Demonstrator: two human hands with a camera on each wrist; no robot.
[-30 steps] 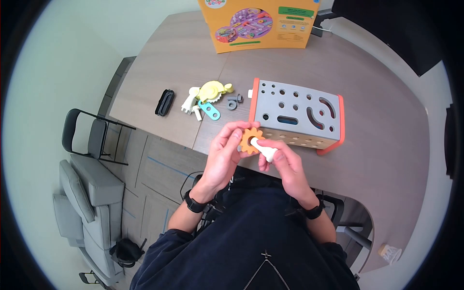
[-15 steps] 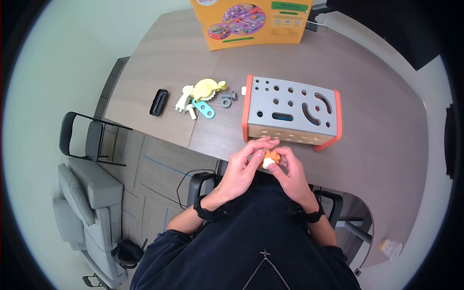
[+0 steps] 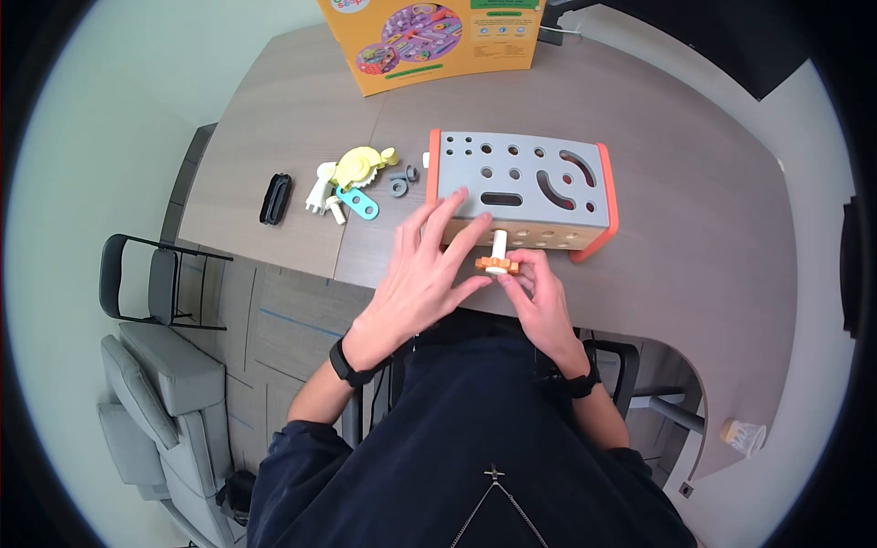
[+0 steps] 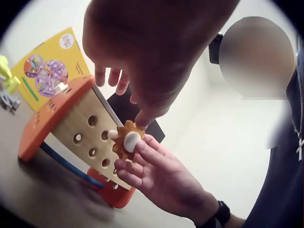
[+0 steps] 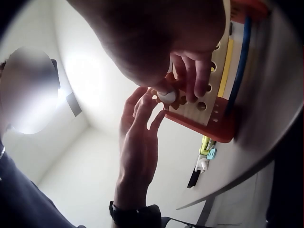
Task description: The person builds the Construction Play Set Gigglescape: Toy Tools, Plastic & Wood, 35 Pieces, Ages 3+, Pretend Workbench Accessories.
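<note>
My right hand [image 3: 545, 306] pinches an orange toy gear [image 4: 120, 148] and the round head of a white toy bolt [image 3: 500, 243]. The bolt passes through the gear, its shank pointing at the holed wooden side of a toy workbench [image 3: 466, 169]. That shank tip lies close to the side panel. My left hand [image 3: 416, 269] has its fingers spread, two fingertips at the workbench's front top edge and the thumb near the gear. In the left wrist view the bolt's white head [image 4: 132, 141] faces outward, with the right thumb against it.
Left of the workbench lie a yellow toy saw [image 3: 358, 166], a teal holed strip [image 3: 358, 203], grey toy hardware [image 3: 399, 187] and a black case [image 3: 276, 199]. A yellow box [image 3: 448, 46] stands behind. A paper cup [image 3: 744, 437] is at the far right.
The bolt has gone through the gear, and both pieces have moved from close to the body up to the workbench's front side. My left hand has let go and spread its fingers.
</note>
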